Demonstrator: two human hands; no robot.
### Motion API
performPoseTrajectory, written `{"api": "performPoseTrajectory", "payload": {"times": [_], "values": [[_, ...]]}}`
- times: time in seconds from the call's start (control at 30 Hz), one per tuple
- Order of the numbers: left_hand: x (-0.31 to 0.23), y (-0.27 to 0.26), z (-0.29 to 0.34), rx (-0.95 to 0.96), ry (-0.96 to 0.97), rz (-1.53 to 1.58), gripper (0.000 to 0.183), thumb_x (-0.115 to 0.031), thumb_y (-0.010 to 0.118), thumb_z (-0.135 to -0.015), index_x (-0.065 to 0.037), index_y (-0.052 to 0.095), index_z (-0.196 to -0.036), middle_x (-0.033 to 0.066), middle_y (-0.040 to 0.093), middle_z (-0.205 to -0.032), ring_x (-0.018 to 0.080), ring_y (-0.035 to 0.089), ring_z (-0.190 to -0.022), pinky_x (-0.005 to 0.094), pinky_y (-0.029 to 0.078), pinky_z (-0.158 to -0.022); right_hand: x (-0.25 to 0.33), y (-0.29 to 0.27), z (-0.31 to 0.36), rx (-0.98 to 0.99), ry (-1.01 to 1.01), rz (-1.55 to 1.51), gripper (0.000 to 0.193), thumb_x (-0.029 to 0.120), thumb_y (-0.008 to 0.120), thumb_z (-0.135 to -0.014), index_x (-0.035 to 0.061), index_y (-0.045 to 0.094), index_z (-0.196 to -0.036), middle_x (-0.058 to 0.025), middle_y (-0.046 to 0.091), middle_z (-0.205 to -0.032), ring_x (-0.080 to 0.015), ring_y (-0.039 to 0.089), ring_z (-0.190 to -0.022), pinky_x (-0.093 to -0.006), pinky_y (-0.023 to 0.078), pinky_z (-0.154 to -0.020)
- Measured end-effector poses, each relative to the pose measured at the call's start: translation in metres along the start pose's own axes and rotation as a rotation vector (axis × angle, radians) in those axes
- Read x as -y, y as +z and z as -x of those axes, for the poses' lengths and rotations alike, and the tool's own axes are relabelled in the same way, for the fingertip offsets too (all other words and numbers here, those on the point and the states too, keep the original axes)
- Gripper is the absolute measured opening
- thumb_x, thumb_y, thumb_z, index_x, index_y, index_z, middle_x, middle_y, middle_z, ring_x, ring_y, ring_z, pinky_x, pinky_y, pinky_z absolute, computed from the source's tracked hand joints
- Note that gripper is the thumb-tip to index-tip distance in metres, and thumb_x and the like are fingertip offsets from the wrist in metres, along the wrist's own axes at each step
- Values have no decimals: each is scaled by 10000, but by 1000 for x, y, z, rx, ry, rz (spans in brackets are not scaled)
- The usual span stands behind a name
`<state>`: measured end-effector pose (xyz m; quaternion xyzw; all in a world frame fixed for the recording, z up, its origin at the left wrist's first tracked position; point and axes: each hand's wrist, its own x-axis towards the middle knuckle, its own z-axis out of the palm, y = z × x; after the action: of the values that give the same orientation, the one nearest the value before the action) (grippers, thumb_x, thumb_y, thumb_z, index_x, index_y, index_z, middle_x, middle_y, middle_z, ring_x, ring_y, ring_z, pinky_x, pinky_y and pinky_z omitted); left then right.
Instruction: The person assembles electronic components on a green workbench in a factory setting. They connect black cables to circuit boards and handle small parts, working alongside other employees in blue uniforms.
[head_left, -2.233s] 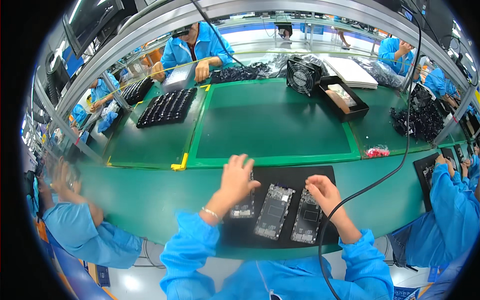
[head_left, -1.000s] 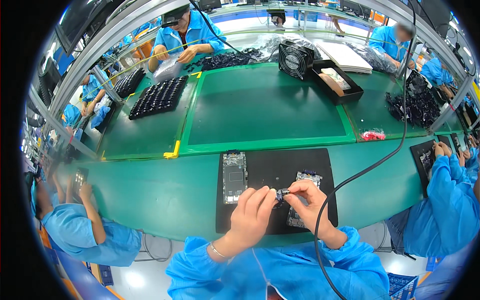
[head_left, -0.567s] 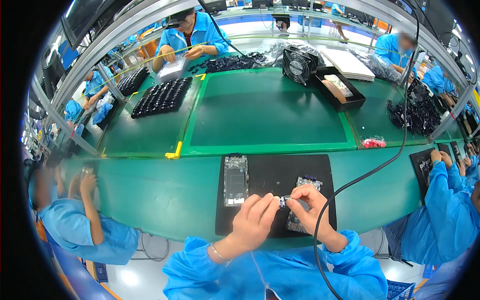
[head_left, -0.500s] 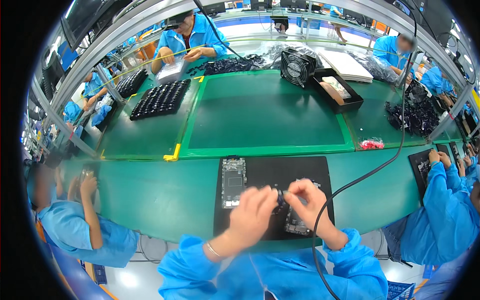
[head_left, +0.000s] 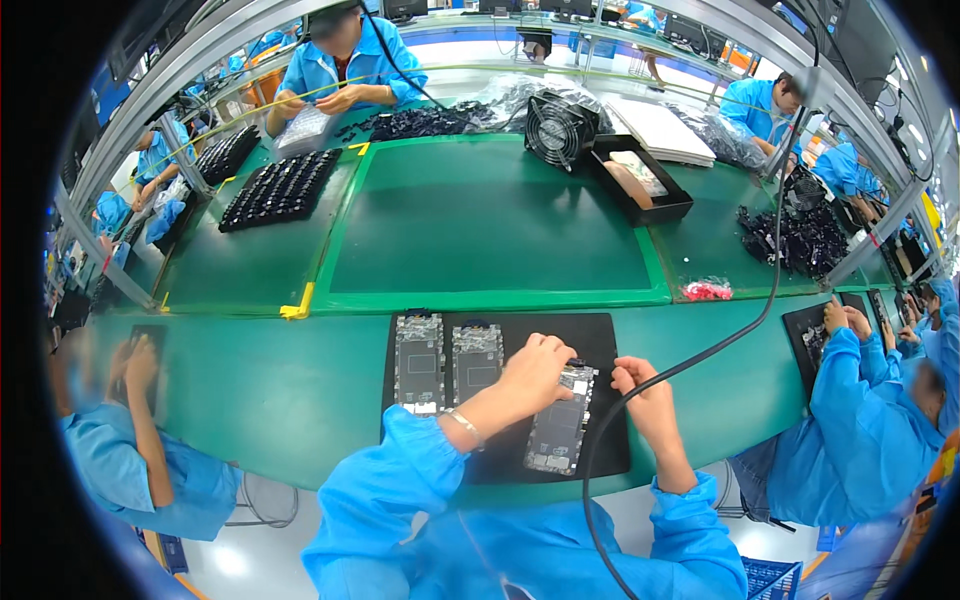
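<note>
My left hand [head_left: 537,373] has its fingers and thumb closed at the top end of the nearest circuit board [head_left: 553,430], by a small black part [head_left: 575,363] at its edge. That board lies slightly tilted on a black mat [head_left: 500,455]. My right hand [head_left: 647,398] is raised just right of the board, fingers curled and tips together; whether anything is pinched there I cannot make out. On the mat's left side lie a second circuit board [head_left: 419,365] and a third board [head_left: 476,358], its lower end near my left wrist.
A black cable [head_left: 690,358] hangs across the view in front of my right forearm. Beyond the mat are black trays of small parts [head_left: 280,190], a fan [head_left: 561,130], an open black box [head_left: 665,205] and a red-pink heap [head_left: 707,290]. Co-workers sit on both sides.
My hands have come apart from a small dark part held between them. The left moved to the board's top end, the right to the board's right. The whole view shifted.
</note>
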<state>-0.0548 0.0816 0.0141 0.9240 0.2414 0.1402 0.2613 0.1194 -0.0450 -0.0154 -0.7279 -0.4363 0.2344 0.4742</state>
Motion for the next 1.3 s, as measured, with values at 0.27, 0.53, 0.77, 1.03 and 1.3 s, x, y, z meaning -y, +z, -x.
{"api": "performPoseTrajectory", "payload": {"times": [0.27, 0.53, 0.77, 1.03, 1.3], "values": [[-45, -49, 28, -304, 137, -40, 487, -99, 725, -695, -40, 515, -1130, 114, 505, -1105, 323, 510, -1019, 390, 489, -808, 53, 8, 7, 74, -22, -475, 245, 112, 589, -905, -60, 586, -1080, -101, 661, -931, -147, 641, -854, -257, 511, -759], [-58, -31, 57, -544, 270, -295, 481, -76, 743, -673, -29, 569, -1118, 95, 533, -1044, 294, 538, -946, 346, 519, -731, 68, 4, 40, -51, -244, -337, 169, 0, 659, -811, -6, 627, -977, -83, 641, -925, -154, 628, -832, -263, 510, -733], [-64, -23, 70, -618, 325, -334, 446, -40, 747, -678, -24, 588, -1095, 102, 536, -1039, 275, 554, -904, 337, 521, -715, 78, 10, 54, -116, -299, -303, 192, -38, 693, -759, 18, 605, -920, -86, 618, -894, -161, 615, -810, -259, 498, -697], [-62, -21, 72, -650, 349, -323, 470, -4, 733, -682, -34, 557, -1117, 95, 528, -1032, 262, 559, -877, 321, 519, -670, 83, 12, 56, -111, -262, -329, 178, -35, 701, -750, 22, 590, -877, -90, 612, -869, -170, 605, -784, -268, 486, -679], [-61, -19, 76, -678, 393, -333, 453, 20, 733, -664, -32, 579, -1088, 91, 536, -1020, 252, 562, -851, 313, 511, -665, 86, 8, 57, -94, -349, -272, 168, -22, 708, -747, 26, 591, -857, -88, 617, -859, -181, 608, -785, -276, 489, -684]]}}
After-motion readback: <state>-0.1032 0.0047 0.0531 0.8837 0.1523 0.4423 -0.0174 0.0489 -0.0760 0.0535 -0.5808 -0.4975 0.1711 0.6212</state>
